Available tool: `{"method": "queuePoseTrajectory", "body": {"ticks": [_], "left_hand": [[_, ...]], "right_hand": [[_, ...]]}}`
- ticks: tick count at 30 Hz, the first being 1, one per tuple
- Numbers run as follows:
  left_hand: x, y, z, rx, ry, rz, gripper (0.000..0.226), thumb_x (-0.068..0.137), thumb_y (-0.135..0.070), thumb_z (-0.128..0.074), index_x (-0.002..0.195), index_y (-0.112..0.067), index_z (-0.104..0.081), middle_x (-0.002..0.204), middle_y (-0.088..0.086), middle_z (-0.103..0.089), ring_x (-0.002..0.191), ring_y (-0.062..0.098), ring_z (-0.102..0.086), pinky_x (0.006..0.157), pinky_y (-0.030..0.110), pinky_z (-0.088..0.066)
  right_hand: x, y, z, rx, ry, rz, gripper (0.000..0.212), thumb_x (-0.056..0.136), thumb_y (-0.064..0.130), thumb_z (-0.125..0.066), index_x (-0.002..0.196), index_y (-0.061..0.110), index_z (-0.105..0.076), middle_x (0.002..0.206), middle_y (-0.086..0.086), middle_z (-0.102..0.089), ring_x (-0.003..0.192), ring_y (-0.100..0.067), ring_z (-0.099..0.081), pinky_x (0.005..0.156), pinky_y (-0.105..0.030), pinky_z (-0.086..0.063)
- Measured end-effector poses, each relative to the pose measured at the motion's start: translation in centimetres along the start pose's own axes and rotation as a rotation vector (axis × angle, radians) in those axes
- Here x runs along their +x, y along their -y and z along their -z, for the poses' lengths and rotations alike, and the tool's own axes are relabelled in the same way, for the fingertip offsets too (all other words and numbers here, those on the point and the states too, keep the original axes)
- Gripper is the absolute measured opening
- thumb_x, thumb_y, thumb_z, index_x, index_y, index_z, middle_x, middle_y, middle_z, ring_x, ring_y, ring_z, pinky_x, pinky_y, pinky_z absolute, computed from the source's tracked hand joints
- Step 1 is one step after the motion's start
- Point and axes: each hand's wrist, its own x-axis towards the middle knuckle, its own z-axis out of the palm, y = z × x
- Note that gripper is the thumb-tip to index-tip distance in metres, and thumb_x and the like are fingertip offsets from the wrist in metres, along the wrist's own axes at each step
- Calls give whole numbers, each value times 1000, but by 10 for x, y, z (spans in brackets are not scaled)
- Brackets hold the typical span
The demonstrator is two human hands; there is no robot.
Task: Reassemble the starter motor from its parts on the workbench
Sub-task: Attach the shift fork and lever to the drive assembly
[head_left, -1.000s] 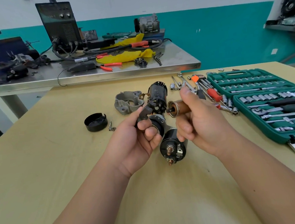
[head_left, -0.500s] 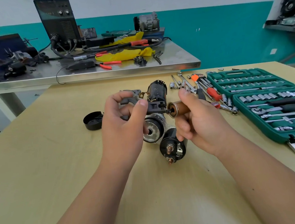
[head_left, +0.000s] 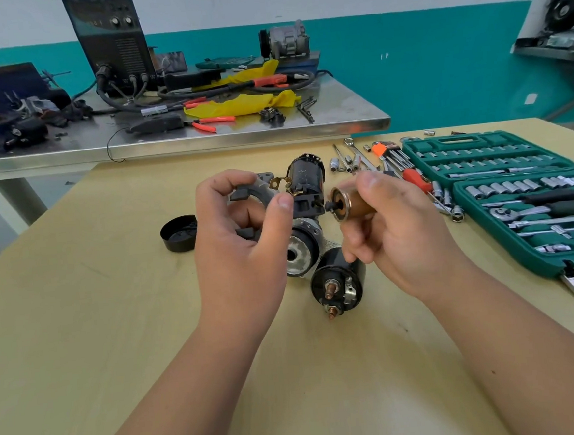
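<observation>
Copper plunger (head_left: 353, 205) was pinched by the right hand (head_left: 397, 239), thumb on top, fingers curled under, hooked tip aimed at the left thumb. Left hand (head_left: 244, 258) gripped the dark shift fork (head_left: 241, 196), mostly hidden inside curled fingers. Parts not yet joined. Probably best: turn fork's end outward, line it square with hook. Solenoid (head_left: 338, 282) lay below right fingers on workbench (head_left: 82, 336).
</observation>
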Motion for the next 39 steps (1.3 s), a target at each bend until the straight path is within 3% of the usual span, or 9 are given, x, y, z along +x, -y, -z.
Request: {"method": "queuePoseTrajectory", "body": {"ticks": [3,9,15,19,30,33,39], "left_hand": [[-1,-2,0,24,21,-17,23,84,-37,-62,98,-47,-46,57,-8,-50,54,27,-52,50,26,-43],[-2,-2,0,20,36,-8,23,85,-39,-60,96,-53,-46,60,-4,-50,55,30,-52,49,34,-45],[-2,-1,-2,-18,23,45,21,89,-27,-59,99,-40,-46,64,8,-56,50,22,-53,46,24,-44],[-2,2,-1,-75,51,64,18,91,-23,-57,100,-34,-46,60,-5,-59,46,7,-53,48,17,-44],[1,5,0,-155,94,87,15,88,-32,-55,101,-33,-49,56,-5,-57,47,12,-53,49,22,-46],[3,7,0,-204,98,146,13,90,-27,-54,101,-32,-50,53,-5,-55,47,15,-53,51,23,-46],[7,11,-4,-445,94,376,14,86,-28,-54,100,-25,-54,51,-4,-49,42,17,-47,53,29,-48]], "right_hand": [[-1,1,0,6,27,28,24,81,46,-56,85,29,-72,56,-2,-56,40,-18,-42,48,-33,-44],[-3,4,-1,-132,-12,41,23,91,31,-47,95,19,-67,57,0,-54,42,-18,-41,47,-33,-45],[-6,7,-5,-327,-43,85,20,89,31,-50,94,17,-64,56,2,-57,42,-12,-45,45,-31,-44],[-6,8,-6,-342,-49,84,19,89,33,-50,93,20,-64,57,2,-59,42,-13,-47,44,-27,-43],[-5,9,2,-470,-12,181,21,81,47,-52,91,33,-64,60,7,-61,49,-5,-54,50,-20,-44],[-4,10,2,-421,-3,153,18,81,46,-55,87,34,-66,58,4,-61,46,-7,-49,48,-26,-45],[0,8,3,-108,41,-32,23,81,37,-60,82,16,-68,53,-2,-55,38,-14,-41,47,-30,-45]]}}
